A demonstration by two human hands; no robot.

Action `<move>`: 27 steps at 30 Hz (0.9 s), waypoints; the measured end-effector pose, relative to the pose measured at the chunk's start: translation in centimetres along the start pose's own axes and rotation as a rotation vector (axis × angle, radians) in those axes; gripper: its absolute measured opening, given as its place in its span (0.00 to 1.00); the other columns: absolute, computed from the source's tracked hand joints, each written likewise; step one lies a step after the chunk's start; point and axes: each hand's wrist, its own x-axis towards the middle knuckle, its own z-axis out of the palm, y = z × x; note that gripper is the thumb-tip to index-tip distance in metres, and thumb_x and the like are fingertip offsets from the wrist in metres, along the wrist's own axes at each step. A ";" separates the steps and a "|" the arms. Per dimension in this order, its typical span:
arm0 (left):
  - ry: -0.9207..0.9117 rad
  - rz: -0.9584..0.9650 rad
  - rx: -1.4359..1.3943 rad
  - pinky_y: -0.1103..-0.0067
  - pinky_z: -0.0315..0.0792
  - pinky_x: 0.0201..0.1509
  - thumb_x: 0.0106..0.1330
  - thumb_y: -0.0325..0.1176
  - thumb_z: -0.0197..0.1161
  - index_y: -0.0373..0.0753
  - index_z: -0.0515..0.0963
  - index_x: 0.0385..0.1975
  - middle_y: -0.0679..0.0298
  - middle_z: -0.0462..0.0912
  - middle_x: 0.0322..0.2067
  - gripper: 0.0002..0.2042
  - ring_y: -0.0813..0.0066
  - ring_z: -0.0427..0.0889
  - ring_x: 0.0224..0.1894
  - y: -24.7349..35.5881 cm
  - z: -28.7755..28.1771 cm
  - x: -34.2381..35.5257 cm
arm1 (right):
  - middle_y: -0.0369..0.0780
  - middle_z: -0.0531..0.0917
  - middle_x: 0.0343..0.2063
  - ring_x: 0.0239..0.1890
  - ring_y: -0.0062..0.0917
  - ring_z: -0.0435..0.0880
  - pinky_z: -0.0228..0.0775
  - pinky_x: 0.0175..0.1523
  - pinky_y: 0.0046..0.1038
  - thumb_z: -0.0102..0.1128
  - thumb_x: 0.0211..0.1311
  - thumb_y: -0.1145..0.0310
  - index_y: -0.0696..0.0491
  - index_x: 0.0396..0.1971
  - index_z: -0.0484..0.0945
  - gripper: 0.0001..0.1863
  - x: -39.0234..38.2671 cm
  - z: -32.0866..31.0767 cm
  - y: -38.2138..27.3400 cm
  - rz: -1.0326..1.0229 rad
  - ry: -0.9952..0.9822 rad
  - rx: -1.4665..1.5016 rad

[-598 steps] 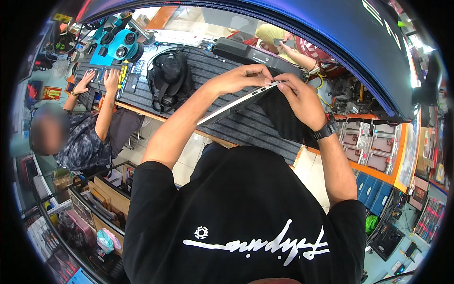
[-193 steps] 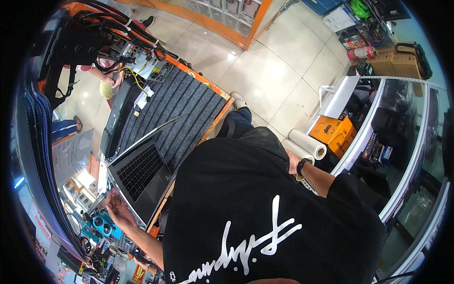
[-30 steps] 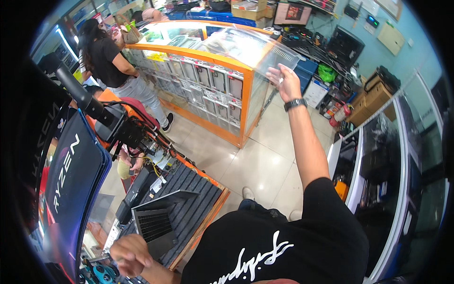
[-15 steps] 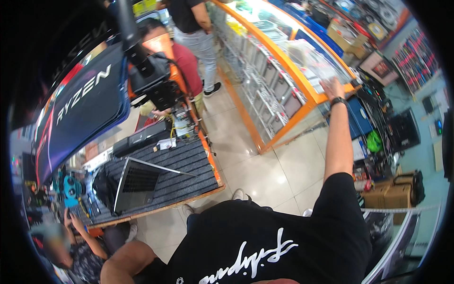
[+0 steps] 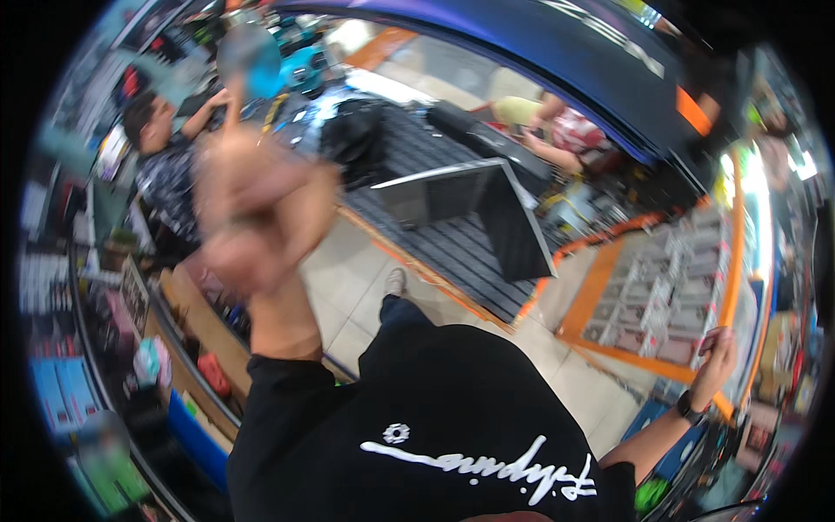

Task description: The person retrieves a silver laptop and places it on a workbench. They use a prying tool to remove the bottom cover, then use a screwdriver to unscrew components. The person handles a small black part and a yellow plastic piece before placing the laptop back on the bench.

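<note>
My left hand (image 5: 261, 209) is raised at the left, heavily blurred by motion; whether it holds anything is unclear. At the far right, my right hand (image 5: 715, 355) has its fingers curled at the orange-framed display case (image 5: 591, 296), against a translucent edge; what exactly they grip is hard to make out. The open silver laptop (image 5: 513, 226) lies tilted on its side on the grey ribbed mat (image 5: 461, 278), between my hands. A black bag (image 5: 352, 143) sits left of the laptop.
A long black case (image 5: 474, 139) lies behind the laptop. A seated person (image 5: 161, 174) is at the left, another person (image 5: 557, 139) across the bench. A large dark screen (image 5: 522, 43) overhangs the top. Shelving with boards (image 5: 187, 348) is at lower left.
My view has swung toward the bench. My left hand has risen in a fast, blurred sweep, while my right hand stays out at the display case.
</note>
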 end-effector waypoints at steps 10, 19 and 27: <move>0.087 -0.468 0.688 0.65 0.72 0.64 0.79 0.46 0.53 0.38 0.72 0.67 0.50 0.78 0.60 0.24 0.56 0.76 0.64 -16.6 -11.2 -12.3 | 0.50 0.70 0.68 0.72 0.38 0.67 0.56 0.74 0.37 0.36 0.78 0.37 0.59 0.73 0.61 0.41 -0.5 28.3 -6.6 0.215 -0.811 0.176; -0.061 -0.333 0.662 0.67 0.84 0.44 0.76 0.39 0.58 0.38 0.78 0.61 0.50 0.87 0.46 0.18 0.53 0.88 0.40 -18.1 -11.8 -11.8 | 0.53 0.70 0.69 0.73 0.36 0.65 0.50 0.77 0.31 0.40 0.81 0.44 0.68 0.67 0.67 0.38 -0.9 30.7 -8.0 0.297 -0.745 -0.131; -0.096 -0.045 1.006 0.73 0.85 0.35 0.67 0.39 0.68 0.31 0.80 0.52 0.52 0.89 0.43 0.20 0.62 0.90 0.35 -20.0 -2.5 -9.3 | 0.49 0.69 0.70 0.73 0.31 0.64 0.50 0.77 0.30 0.46 0.80 0.47 0.67 0.68 0.67 0.36 -3.4 33.5 -8.6 0.512 -0.425 0.196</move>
